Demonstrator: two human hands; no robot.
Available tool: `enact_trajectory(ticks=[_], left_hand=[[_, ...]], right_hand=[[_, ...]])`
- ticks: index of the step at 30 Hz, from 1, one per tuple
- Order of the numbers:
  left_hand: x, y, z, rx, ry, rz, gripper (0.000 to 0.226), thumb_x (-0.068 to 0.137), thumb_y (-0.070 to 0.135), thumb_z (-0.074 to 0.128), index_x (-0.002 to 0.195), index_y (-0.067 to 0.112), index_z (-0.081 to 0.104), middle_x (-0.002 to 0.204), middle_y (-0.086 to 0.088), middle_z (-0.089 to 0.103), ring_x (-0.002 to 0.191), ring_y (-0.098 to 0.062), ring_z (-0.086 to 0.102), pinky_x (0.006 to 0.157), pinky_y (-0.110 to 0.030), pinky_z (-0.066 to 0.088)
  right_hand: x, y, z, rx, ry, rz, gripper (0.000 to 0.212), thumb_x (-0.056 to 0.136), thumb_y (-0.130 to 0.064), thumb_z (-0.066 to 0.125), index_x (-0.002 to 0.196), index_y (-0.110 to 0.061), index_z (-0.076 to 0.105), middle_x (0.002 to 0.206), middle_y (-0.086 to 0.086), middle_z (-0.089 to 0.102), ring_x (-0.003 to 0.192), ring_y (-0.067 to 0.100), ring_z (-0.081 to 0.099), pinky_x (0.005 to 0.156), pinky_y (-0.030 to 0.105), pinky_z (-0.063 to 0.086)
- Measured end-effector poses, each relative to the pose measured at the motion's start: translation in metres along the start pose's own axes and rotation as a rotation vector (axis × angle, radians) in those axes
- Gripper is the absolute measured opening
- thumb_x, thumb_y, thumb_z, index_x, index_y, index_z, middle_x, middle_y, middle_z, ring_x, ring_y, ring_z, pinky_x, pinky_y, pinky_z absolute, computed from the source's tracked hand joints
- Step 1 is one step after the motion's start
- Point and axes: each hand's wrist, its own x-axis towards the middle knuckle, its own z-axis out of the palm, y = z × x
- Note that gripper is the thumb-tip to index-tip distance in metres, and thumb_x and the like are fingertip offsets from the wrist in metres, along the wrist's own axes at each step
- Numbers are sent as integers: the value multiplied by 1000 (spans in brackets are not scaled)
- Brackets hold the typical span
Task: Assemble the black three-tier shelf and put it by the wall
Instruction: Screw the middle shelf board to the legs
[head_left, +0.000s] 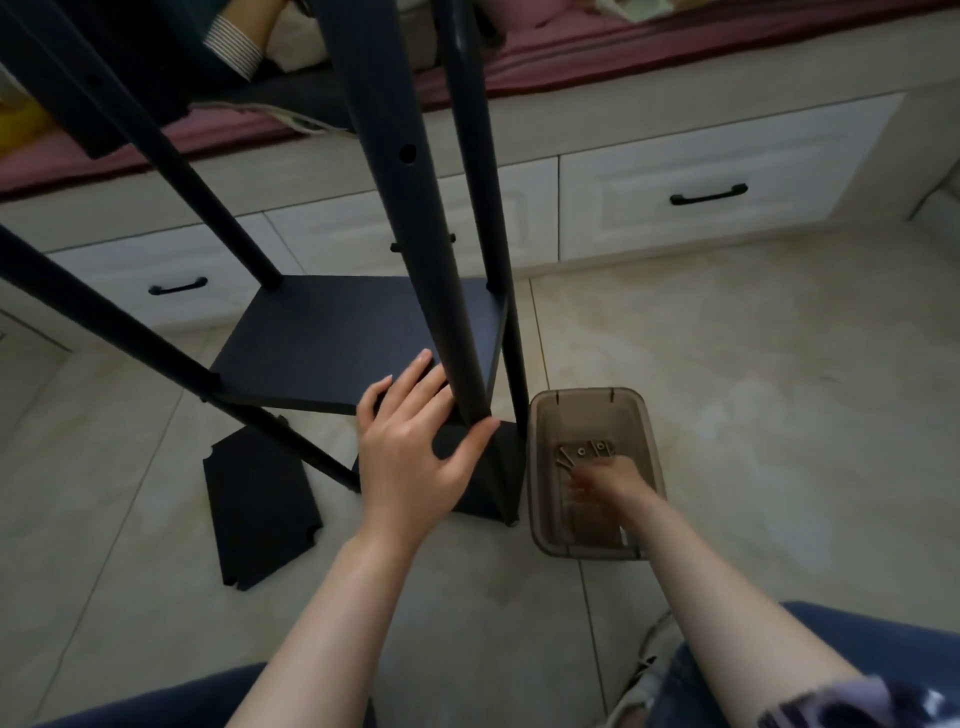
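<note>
Mid-assembly here: shelf (337, 338) stands on the floor by the drawers (701, 192), one board (260, 509) loose beside it. Our left hand (410, 447) braces a pole (441, 312), fingers straight. Right hand (602, 478) is in the bin (587, 400), too blurry to tell its grip. Next we need a screw (587, 449) pinched.

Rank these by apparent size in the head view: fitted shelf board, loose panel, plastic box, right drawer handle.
1. fitted shelf board
2. plastic box and loose panel: these look about alike, so not ranked
3. right drawer handle
</note>
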Motion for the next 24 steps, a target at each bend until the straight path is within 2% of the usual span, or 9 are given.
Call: enact_trajectory(ticks=[3, 5, 7, 9, 12, 15, 18, 21, 24], left_hand=[[-1, -2, 4, 12, 42, 20, 43, 93, 45, 59, 123, 17, 71, 136, 1, 64, 138, -21, 51, 112, -50, 32], [-1, -3, 7, 4, 53, 33, 41, 93, 44, 59, 123, 18, 70, 137, 2, 63, 137, -21, 51, 112, -50, 32], [-2, -4, 8, -2, 64, 41, 41, 92, 42, 60, 125, 19, 67, 137, 5, 60, 136, -22, 52, 111, -50, 32], [-1, -5, 10, -2, 74, 57, 40, 92, 41, 61, 127, 21, 65, 137, 8, 58, 134, -22, 54, 110, -50, 33], [-1, -5, 12, 9, 84, 75, 40, 92, 41, 61, 127, 21, 64, 136, 11, 56, 132, -22, 55, 108, -47, 33], [-2, -6, 14, 24, 101, 81, 40, 93, 41, 61, 126, 20, 66, 136, 12, 56, 130, -21, 56, 107, -46, 33], [-2, -7, 16, 23, 108, 81, 40, 93, 42, 62, 127, 22, 63, 136, 11, 57, 129, -20, 57, 106, -47, 35], [-2, -7, 17, 15, 121, 90, 39, 93, 41, 62, 127, 24, 61, 136, 11, 57, 129, -19, 56, 105, -47, 36], [-2, -6, 16, 10, 121, 83, 39, 92, 41, 62, 127, 24, 61, 137, 14, 55, 128, -20, 57, 105, -45, 34]], right_hand=[[18, 12, 10, -80, 9, -12, 9, 92, -2, 60, 95, -4, 68, 76, 13, 67, 71, 28, 64, 72, 41, 57], [30, 13, 17, -138, 1, -51, 12, 93, -6, 61, 103, -4, 67, 83, 13, 68, 80, 30, 66, 84, 48, 57], [41, 12, 23, -229, 6, -99, 23, 93, -14, 63, 115, -6, 64, 101, 13, 69, 96, 31, 66, 93, 51, 54], [51, 12, 26, -311, -1, -132, 37, 93, -20, 65, 128, -12, 58, 117, 12, 65, 109, 32, 63, 97, 50, 52], [67, 19, 27, -338, -34, -130, 48, 93, -21, 65, 138, -11, 50, 125, 18, 62, 106, 31, 62, 97, 47, 52], [77, 23, 26, -366, -33, -143, 46, 93, -15, 65, 136, -5, 52, 123, 26, 63, 94, 23, 56, 89, 43, 50], [79, 24, 28, -470, 16, -193, 37, 93, -15, 63, 129, -7, 58, 122, 22, 64, 101, 31, 62, 82, 34, 45], [78, 24, 31, -636, 37, -244, 32, 93, -21, 62, 124, -11, 60, 123, 18, 63, 115, 36, 58, 89, 34, 43], [76, 25, 33, -806, 27, -257, 21, 94, -12, 58, 113, -7, 65, 116, 19, 65, 109, 35, 61, 93, 38, 48]])
